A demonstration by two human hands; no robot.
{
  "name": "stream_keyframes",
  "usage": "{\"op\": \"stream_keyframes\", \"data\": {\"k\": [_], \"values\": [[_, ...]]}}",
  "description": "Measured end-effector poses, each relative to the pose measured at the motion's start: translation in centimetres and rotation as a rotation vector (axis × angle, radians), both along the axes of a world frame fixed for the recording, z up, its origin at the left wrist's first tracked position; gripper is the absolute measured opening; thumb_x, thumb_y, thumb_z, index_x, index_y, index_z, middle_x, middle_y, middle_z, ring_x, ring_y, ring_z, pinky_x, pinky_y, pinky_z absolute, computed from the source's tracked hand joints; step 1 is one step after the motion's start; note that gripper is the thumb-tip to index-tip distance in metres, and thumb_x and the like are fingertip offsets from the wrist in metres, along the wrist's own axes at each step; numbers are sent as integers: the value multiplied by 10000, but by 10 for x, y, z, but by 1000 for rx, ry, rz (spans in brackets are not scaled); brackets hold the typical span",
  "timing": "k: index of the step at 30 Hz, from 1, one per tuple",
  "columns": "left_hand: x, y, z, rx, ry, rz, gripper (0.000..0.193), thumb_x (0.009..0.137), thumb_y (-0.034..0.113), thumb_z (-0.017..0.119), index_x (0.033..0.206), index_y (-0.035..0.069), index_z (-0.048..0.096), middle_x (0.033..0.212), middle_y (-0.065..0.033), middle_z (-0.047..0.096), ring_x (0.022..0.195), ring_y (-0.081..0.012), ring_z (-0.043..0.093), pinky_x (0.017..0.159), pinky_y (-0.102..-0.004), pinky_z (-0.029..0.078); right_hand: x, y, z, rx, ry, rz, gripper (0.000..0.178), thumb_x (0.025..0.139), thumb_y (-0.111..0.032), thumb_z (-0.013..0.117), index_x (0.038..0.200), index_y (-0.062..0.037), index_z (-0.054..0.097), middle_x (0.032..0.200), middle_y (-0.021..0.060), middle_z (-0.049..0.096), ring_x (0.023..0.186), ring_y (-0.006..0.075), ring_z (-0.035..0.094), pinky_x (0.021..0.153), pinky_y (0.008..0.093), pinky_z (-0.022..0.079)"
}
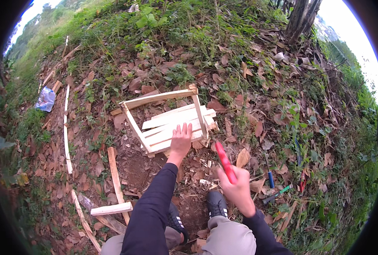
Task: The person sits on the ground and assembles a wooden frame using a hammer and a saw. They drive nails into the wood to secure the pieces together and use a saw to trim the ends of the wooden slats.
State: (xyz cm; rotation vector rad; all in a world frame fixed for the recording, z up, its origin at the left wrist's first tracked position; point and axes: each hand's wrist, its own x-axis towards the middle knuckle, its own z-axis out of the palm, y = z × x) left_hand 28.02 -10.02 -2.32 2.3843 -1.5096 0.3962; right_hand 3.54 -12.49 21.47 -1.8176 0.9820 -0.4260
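Observation:
My left hand (182,140) lies flat on pale wooden slats (172,117), its fingers stretched out. These slats sit side by side in a small wooden frame (158,98), whose thin legs and top rail stand up around them on the ground. To the right of the frame, my right hand (236,185) is closed around a red-handled tool (225,164). Motion smears the tool, and its working end is too unclear to name the kind. It is held apart from my left hand, with its upper tip near the frame's right corner.
Right of my shoes lie a blue-handled tool (270,179) and a green-handled tool (278,194). On the left are long wooden strips (66,127), a crossed pair of sticks (114,176) and a clear plastic bag (46,99). Dry leaves cover the sloping ground; a tree trunk (301,19) stands behind.

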Motion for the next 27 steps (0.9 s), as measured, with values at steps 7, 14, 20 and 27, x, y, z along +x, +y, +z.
{"op": "stream_keyframes", "data": {"k": [7, 14, 20, 27], "values": [[-3, -2, -7, -6, -53, 25, 452, 909, 143, 595, 1344, 21, 574, 1290, -209, 627, 1129, -438, 636, 916, -532, 522, 20, -8, -28, -66, -44, -53, 288, 903, -128, 656, 667, 9, 565, 514, 11, 433, 508, 58, 395, 459, 322, 310], [-13, -17, 4, 58, -49, -66, 470, 913, 128, 578, 1367, 9, 557, 1309, -212, 629, 1190, -461, 602, 996, -562, 500, -36, -1, 4, 36, -73, -90, 260, 896, -82, 660, 665, 2, 575, 533, -33, 459, 530, 24, 404, 470, 267, 324], [-1, 1, -6, 31, 46, -12, 456, 922, 128, 589, 1364, 21, 559, 1347, -199, 604, 1178, -440, 610, 959, -554, 515, -9, -14, 12, 67, -32, -24, 273, 873, -146, 657, 667, 4, 560, 519, 52, 472, 511, 94, 413, 497, 338, 362], [-11, -24, 2, -23, 8, -37, 483, 871, 52, 590, 1352, 23, 553, 1307, -192, 620, 1152, -435, 618, 951, -525, 523, 8, -32, -58, -54, -125, -104, 277, 840, -137, 633, 648, 23, 515, 509, 122, 446, 452, 145, 406, 472, 376, 351]]}}
